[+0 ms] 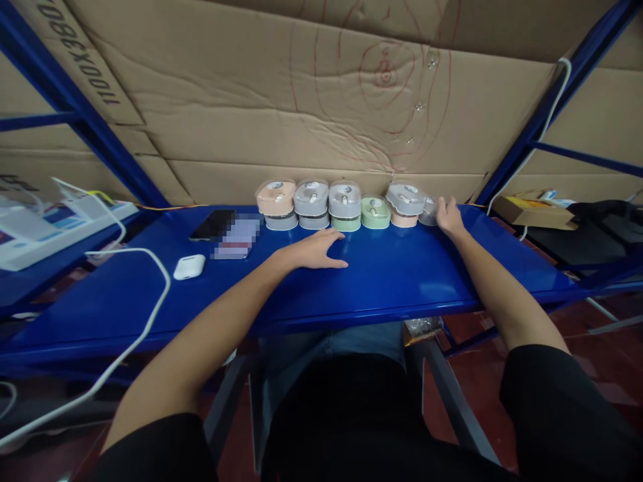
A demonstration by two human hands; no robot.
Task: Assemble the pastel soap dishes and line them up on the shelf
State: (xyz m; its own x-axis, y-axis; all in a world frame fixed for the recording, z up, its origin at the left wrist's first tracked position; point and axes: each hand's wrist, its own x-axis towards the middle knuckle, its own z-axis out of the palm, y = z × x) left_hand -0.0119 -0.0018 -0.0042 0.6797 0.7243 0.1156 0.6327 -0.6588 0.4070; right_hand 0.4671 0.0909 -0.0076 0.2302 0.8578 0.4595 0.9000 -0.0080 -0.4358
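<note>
My left hand [321, 251] is held over the blue table just in front of the boxes, thumb and fingers apart, with nothing in it. At the right end of the row, my right hand [449, 216] is against the side of a grey box [429, 211], partly covering it; its fingers are stretched upward and slightly parted. Small round-cornered boxes with clear lids stand in a row: a peach one [276, 199] on grey, a grey one [311, 197] on grey, another grey one [344, 197] on green, a single green box [375, 212], and a tilted grey box [406, 199] on peach.
On the left of the blue table [402, 281] lie a dark phone [213, 225], a blurred-out phone-like item [236, 236] and a white earbud case [189, 267]. A white cable [163, 288] crosses the left side. Cardboard [226, 100] walls the back; blue posts [567, 100] flank it.
</note>
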